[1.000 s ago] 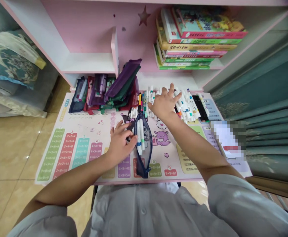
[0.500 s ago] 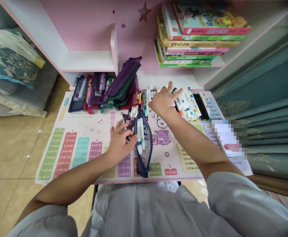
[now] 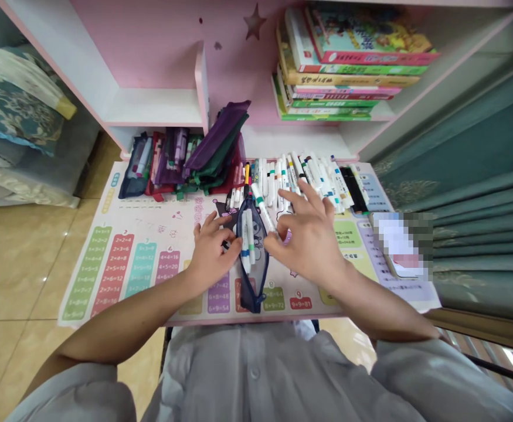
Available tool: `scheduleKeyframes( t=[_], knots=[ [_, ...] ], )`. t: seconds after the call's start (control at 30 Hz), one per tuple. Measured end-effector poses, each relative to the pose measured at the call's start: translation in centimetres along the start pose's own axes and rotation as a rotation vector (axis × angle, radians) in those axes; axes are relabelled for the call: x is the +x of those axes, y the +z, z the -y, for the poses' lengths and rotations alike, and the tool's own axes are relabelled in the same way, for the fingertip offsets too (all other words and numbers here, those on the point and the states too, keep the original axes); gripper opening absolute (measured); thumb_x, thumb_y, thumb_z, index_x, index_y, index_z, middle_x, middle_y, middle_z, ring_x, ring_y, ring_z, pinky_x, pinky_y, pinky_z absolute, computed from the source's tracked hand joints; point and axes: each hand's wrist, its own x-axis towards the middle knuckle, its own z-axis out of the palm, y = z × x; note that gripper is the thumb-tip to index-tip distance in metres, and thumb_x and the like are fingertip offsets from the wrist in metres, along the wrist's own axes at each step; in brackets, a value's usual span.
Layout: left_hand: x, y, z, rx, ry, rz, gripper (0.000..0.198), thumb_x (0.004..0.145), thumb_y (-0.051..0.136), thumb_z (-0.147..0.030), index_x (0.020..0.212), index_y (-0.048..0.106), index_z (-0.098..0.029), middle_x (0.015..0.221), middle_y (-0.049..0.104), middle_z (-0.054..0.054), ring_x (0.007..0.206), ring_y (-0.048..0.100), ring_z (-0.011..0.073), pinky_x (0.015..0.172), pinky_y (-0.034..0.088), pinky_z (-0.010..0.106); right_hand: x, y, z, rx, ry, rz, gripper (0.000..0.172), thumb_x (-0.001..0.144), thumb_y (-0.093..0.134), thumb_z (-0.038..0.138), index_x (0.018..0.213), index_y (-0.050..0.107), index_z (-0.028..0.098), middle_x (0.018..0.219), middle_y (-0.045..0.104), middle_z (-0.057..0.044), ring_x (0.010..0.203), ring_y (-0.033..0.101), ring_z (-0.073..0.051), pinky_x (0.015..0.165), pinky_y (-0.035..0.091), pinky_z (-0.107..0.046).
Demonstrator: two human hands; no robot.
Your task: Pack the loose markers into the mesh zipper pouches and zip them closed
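My left hand (image 3: 212, 249) grips the left edge of a navy mesh pencil pouch (image 3: 254, 287), which lies lengthwise on the desk mat with its opening spread. Several white markers with coloured bands show inside it. My right hand (image 3: 309, 237) is just right of the pouch, its fingers spread. A white marker with a green band (image 3: 263, 208) slants from between its fingers toward the pouch mouth. That marker's lower end is hidden behind my thumb, so the contact is hard to see.
Many loose markers (image 3: 309, 176) lie along the back of the multiplication-table desk mat (image 3: 124, 269), next to several stuffed pencil pouches (image 3: 186, 161). Stacked books (image 3: 348, 76) sit on the pink shelf above. A blurred object (image 3: 399, 246) lies at the mat's right, beside a teal curtain (image 3: 480, 176).
My right hand has moved from the marker pile down and left to the pouch, and a slanted marker now sits at its fingers. My left hand stays on the pouch.
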Motion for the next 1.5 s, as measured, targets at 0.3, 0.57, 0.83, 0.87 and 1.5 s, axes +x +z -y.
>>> scheduleKeyframes(
  t=[0.3,0.57,0.83,0.87,1.5],
  knots=[
    [0.0,0.0,-0.2,0.011,0.013,-0.015,0.020,0.088,0.059,-0.028,0.068,0.060,-0.022,0.141,0.065,0.008,0.149,0.038,0.0385,0.118,0.027,0.069,-2.7,1.8,1.8,-0.058,-0.069,0.150,0.021,0.077,0.060,0.024,0.063,0.074,0.018,0.148,0.058,-0.019,0.146,0.040,-0.045,0.111,0.028,-0.077],
    [0.1,0.2,0.1,0.002,0.012,-0.024,0.019,0.088,0.059,-0.027,0.070,0.061,-0.022,0.141,0.065,0.008,0.149,0.039,0.0375,0.119,0.027,0.068,-1.7,3.9,2.2,-0.120,-0.103,0.250,0.026,0.087,0.058,0.029,0.083,0.082,0.018,0.154,0.051,-0.019,0.150,0.033,-0.046,0.112,0.026,-0.079],
    [0.1,0.1,0.0,0.001,0.004,-0.015,0.020,0.087,0.060,-0.026,0.068,0.060,-0.022,0.141,0.065,0.007,0.149,0.039,0.0376,0.119,0.027,0.070,-1.3,4.1,1.9,-0.088,-0.093,0.272,0.025,0.089,0.062,0.033,0.078,0.080,0.020,0.151,0.055,-0.018,0.149,0.034,-0.046,0.110,0.027,-0.079],
    [0.1,0.1,0.0,-0.001,0.005,-0.014,0.020,0.087,0.060,-0.027,0.068,0.060,-0.022,0.141,0.065,0.007,0.149,0.039,0.0376,0.119,0.027,0.069,-0.8,3.9,1.6,-0.070,-0.088,0.255,0.026,0.088,0.062,0.035,0.075,0.080,0.020,0.150,0.056,-0.017,0.149,0.035,-0.045,0.110,0.028,-0.079],
    [0.1,-0.1,0.0,0.017,-0.001,0.013,0.019,0.089,0.060,-0.030,0.072,0.063,-0.021,0.141,0.064,0.009,0.149,0.039,0.0379,0.119,0.028,0.068,9.7,9.4,-4.0,-0.222,0.242,0.081,0.035,0.087,0.063,0.041,0.103,0.077,0.014,0.155,0.046,-0.022,0.152,0.022,-0.049,0.111,0.020,-0.081]
  ],
)
